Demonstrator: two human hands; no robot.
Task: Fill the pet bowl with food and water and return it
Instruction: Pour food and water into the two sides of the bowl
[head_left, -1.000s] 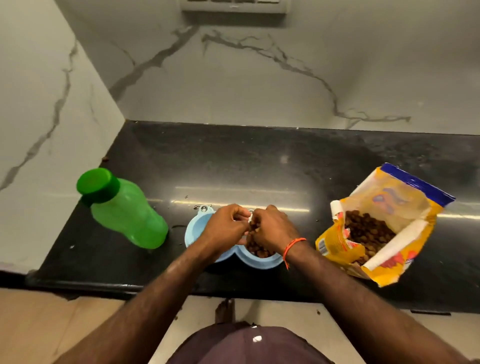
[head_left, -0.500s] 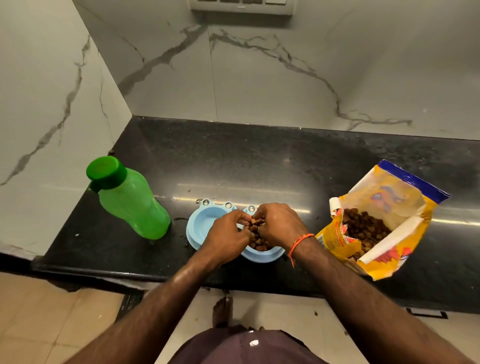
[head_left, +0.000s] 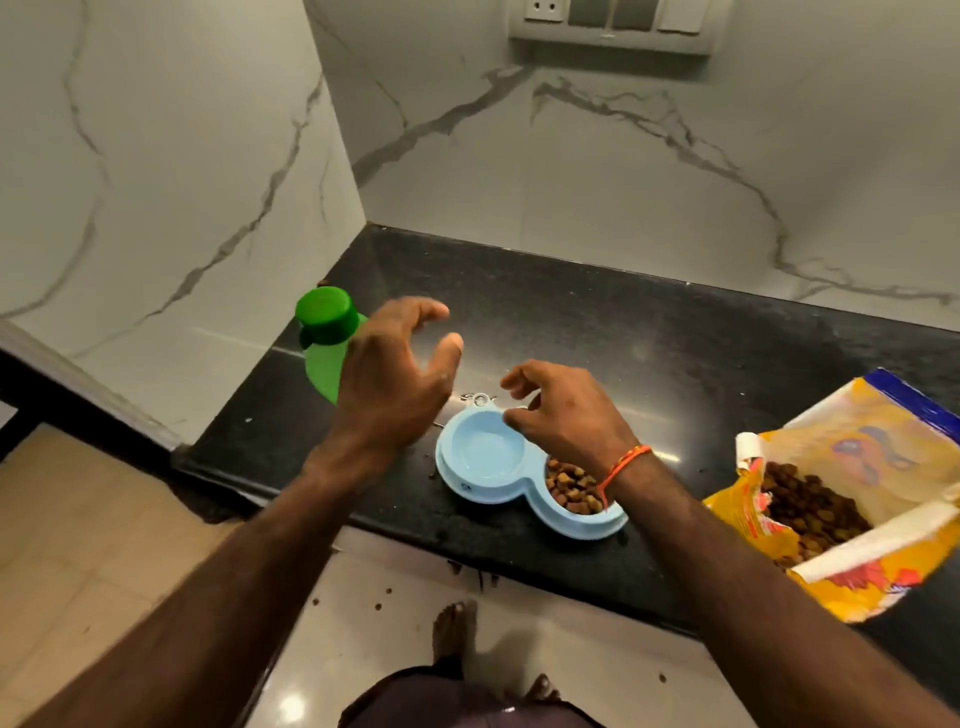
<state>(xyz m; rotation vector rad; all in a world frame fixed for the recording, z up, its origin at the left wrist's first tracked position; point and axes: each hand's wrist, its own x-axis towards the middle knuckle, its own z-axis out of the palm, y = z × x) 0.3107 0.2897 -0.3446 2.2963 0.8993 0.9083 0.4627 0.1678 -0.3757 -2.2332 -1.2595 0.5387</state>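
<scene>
the black counter (head_left: 597, 332) runs left to right under marble walls, and everything for the task sits along its near part. at the right edge lies the open food bag (head_left: 852, 499), yellow, mouth gaping, kibble showing inside. at the far left stands the green bottle (head_left: 324, 338), cap on, partly hidden behind the left hand. between them, near the counter's front edge, rests the blue double bowl (head_left: 519, 483).

the food half looks done: the bowl's right cup holds a heap of kibble (head_left: 571, 488). the left cup looks bare, pale blue to the bottom, so by this view the water is yet to be poured, and the return of the bowl comes after that. a few stray pellets lie on the floor below the counter.

the left hand (head_left: 389, 384) hangs in the air above the counter just right of the bottle, fingers spread and loosely bent, holding nothing. the right hand (head_left: 566, 415) hovers over the bowl's far rim, fingers relaxed and empty too. the likely next need is the bottle, uncapped.
</scene>
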